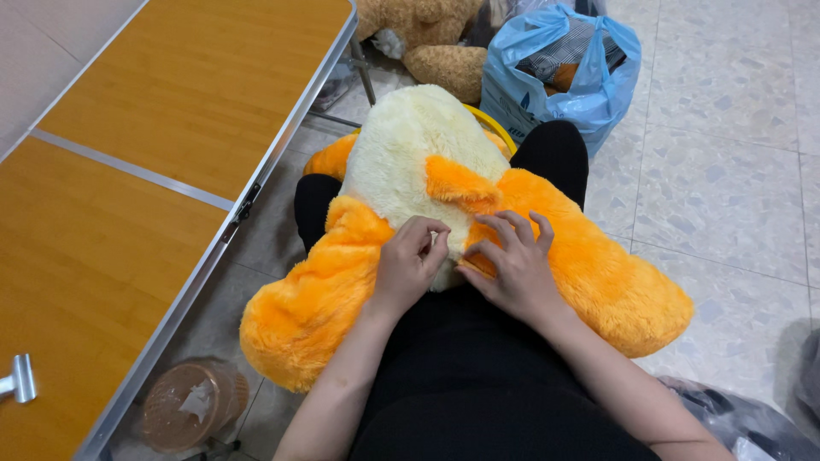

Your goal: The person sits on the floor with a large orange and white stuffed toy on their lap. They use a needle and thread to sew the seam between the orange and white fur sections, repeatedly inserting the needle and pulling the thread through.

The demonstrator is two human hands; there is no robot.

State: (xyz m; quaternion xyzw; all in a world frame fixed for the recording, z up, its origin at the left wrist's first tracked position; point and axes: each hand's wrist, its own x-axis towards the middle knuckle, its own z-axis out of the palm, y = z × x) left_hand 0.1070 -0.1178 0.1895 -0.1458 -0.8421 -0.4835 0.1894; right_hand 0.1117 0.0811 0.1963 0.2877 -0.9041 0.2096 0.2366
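A fluffy orange-and-cream plush toy [444, 213] lies across the person's lap beside the wood-grain worktop [128, 171]. The left hand [408, 260] pinches its fur, fingers together; the right hand [512, 265] presses spread fingers on it. What they pinch is hidden.

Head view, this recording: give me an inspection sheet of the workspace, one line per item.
Surface: the person's lap in black trousers, seated beside a wood-topped folding table with a metal rim.
Job's things: large orange and cream plush toy lying across the lap.
Clutter: brown lidded plastic tub on the floor under the table edge; small metal clip on the table.
Hands: left hand pinching the toy's fabric at a seam; right hand pressing beside it, fingers spread.
Cables: nothing seen.
Surroundings: speckled tile floor, blue plastic bag, brown plush toy.
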